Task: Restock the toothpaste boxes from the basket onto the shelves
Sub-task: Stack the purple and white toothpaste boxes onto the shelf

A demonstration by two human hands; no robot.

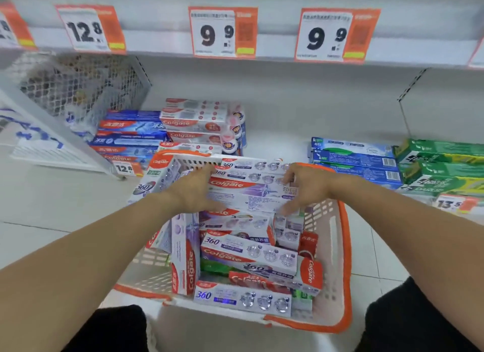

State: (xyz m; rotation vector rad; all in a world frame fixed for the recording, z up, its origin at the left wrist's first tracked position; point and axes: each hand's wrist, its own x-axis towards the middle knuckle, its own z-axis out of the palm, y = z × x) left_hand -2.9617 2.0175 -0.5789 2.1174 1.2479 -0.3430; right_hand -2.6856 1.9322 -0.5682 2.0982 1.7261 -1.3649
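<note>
A white basket with an orange rim (343, 260) sits on the floor in front of the bottom shelf, full of several Colgate toothpaste boxes lying at mixed angles. My left hand (195, 192) and my right hand (306, 188) grip the two ends of a small stack of purple-and-white Colgate boxes (251, 192) held level above the far end of the basket. A white and red 360 box (248, 252) lies in the basket's middle. On the bottom shelf (275, 144) behind the basket stand stacks of blue Colgate boxes (131, 136) and red-and-white Colgate boxes (193, 121).
Blue toothpaste boxes (353, 157) and green boxes (442, 165) are stacked on the shelf at the right. The upper shelf edge carries price tags, 12.8 (89, 28) and 9.9 (222, 32). A white wire-mesh divider (78, 84) stands at the left. My knees in black frame the basket.
</note>
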